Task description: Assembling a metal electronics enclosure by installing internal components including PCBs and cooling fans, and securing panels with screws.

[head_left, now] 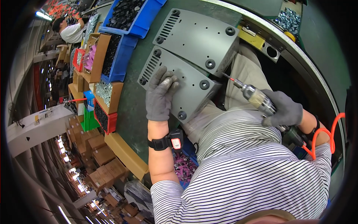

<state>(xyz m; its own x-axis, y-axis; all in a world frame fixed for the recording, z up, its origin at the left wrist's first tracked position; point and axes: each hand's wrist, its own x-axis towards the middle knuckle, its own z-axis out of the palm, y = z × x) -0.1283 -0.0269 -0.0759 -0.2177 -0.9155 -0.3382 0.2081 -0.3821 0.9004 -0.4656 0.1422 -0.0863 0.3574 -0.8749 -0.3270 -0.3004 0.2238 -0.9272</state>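
Observation:
Two grey metal housings lie side by side on the green bench, the nearer housing (186,98) and the farther housing (199,39). Both have vent slots at the left end, small holes and black round feet, such as this foot (204,84), near the corners. My left hand (159,98), in a grey glove, rests over the nearer housing with its fingers curled; whatever is inside them is hidden. In my gloved right hand (286,108) is a power screwdriver (257,99). Its thin bit points up and left, close to the housings' right edges but apart from them.
Blue bins (128,18) of black parts stand at the upper left, beside cardboard boxes and a red bin (105,116) of small parts. An orange coiled hose (321,131) hangs by my right forearm. Purple parts (184,167) lie near my left elbow. Another person (72,33) works farther off.

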